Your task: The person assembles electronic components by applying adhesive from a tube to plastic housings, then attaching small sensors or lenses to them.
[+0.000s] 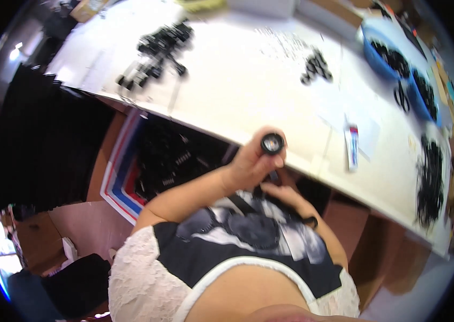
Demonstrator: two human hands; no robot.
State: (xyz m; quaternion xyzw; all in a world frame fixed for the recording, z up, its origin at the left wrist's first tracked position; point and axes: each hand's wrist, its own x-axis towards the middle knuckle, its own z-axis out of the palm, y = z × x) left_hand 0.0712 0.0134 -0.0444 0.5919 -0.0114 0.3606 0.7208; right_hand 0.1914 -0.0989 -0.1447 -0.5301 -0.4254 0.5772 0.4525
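Note:
My left hand (248,163) is closed around a small black flashlight (272,144), held upright with its round lens end facing up, just off the table's front edge. Lower down, close to my body, my right hand (285,194) has its fingers bent together beneath the left one. A small dark piece shows at those fingertips, but its kind is too blurred and hidden to make out. Behind both hands runs the white table (227,102). On it lie a pile of black flashlights (160,51) at the far left and a smaller black cluster (317,67) farther right.
Blue bins (377,59) of black parts stand at the back right, with black scissors (401,97) beside them. A white and blue tube (352,147) and a bundle of black straps (430,180) lie on the right. Below the table edge, an open box (125,177) holds black items.

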